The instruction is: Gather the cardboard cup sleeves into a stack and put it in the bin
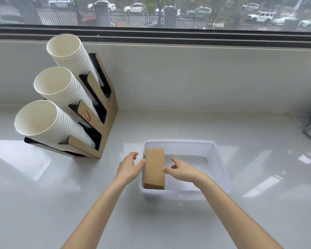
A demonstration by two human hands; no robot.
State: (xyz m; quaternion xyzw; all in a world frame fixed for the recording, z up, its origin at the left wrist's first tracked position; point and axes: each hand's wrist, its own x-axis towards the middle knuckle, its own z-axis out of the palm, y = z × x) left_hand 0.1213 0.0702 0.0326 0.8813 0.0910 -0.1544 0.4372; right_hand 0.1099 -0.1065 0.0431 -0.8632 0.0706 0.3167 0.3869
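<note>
A stack of brown cardboard cup sleeves [155, 168] is sitting inside a translucent white plastic bin [221, 164], pressed up against the bin's left wall and running lengthwise from the near wall toward the far one. The rest of the bin's floor, to the right of the stack, is lying bare.

The left hand [129, 167] is hovering just outside the bin's left wall, its fingers spread and loosely curled, its thumb tip reaching to the upper left edge of the stack; whether the thumb is actually touching the cardboard cannot be told. The hand is gripping nothing. The right hand [180, 170] is reaching in over the bin from the right, palm down, fingers relaxed and parted, with its thumb tip just at the stack's right edge, about halfway along. It too is closing around nothing. So the stack is lying between the two hands, flanked by them rather than held.

The bin is resting on a glossy pale countertop [43, 194]. Well to the left, near the back wall, a cardboard cup dispenser rack [106, 114] is standing with three tilted columns of white paper cups [59, 90], their open mouths facing the camera. Behind the counter a window [169, 13] is showing parked cars and a railing.
</note>
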